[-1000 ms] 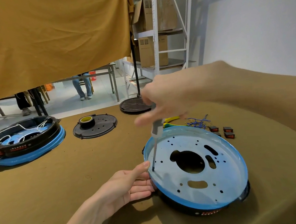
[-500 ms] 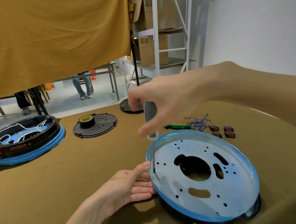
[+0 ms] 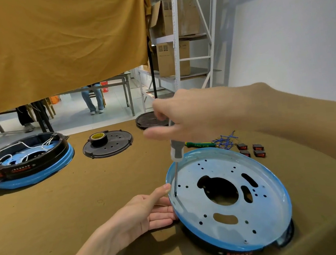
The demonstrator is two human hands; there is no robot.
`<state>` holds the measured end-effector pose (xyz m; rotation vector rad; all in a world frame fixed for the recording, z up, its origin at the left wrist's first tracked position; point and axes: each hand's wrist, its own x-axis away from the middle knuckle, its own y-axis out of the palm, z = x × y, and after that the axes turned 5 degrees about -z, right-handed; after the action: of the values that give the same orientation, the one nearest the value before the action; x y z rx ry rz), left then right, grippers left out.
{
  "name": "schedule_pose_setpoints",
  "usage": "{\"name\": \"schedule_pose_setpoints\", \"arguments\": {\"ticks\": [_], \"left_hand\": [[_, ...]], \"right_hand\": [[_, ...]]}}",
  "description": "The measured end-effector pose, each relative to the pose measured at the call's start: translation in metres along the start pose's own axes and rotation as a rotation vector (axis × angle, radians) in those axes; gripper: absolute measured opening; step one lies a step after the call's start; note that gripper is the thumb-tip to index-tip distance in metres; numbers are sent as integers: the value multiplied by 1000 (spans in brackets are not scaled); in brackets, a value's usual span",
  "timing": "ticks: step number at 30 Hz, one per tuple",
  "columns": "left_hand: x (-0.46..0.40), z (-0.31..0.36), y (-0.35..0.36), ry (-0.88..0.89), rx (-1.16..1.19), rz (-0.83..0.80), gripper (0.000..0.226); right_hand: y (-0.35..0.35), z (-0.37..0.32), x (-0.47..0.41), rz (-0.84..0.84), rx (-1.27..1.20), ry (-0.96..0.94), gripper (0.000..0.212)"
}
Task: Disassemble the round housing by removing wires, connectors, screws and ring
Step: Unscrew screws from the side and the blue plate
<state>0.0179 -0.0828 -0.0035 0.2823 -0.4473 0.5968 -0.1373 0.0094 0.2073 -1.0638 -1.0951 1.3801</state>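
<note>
A round housing (image 3: 225, 225) lies upside down near the table's front right, its blue-rimmed metal plate with several holes facing up over a black ring. My right hand (image 3: 190, 114) grips the grey handle of a screwdriver (image 3: 176, 149), held upright with its tip in a hole at the plate's left edge. My left hand (image 3: 145, 212) rests against the housing's left rim, thumb on the edge, fingers straight underneath.
A second housing (image 3: 27, 160) with white wires sits at the far left. A black cover disc (image 3: 110, 143) carries a tape roll (image 3: 98, 137). Blue wires (image 3: 225, 141), several red switches (image 3: 251, 150) and a green-handled tool (image 3: 198, 145) lie behind the plate.
My right hand has shifted its fingers on the screwdriver handle, and the shaft stands steeper over the same hole. The left hand stays on the rim.
</note>
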Motion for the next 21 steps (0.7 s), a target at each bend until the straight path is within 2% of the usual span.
{"name": "schedule_pose_setpoints", "arguments": {"ticks": [2,4,5,7,9,11,14,16,19,21], "left_hand": [[0,-1,0,-3,16,-5,82],[1,-1,0,-4,21,-7,82],[1,-1,0,-3,25,-6,82],[2,-2,1,-4,36,-3,83],[2,-2,1,2,50,0,83],[2,-3,2,8,56,8,83],[2,-3,3,12,53,12,84],[2,-3,3,12,51,10,83],[2,-2,3,12,46,11,84],[1,-2,4,9,47,13,85]], "right_hand": [[6,1,-3,89,56,2,49],[5,6,-4,50,-160,-66,25],[1,8,-3,1,-289,-91,21],[-6,12,1,-116,-471,-127,33],[-6,12,3,-121,-505,-116,35],[1,7,5,-47,-370,-26,30],[13,2,6,108,126,122,54],[13,5,6,118,171,96,50],[2,10,7,-1,-250,-36,22],[-6,12,9,-111,-429,-124,36]]}}
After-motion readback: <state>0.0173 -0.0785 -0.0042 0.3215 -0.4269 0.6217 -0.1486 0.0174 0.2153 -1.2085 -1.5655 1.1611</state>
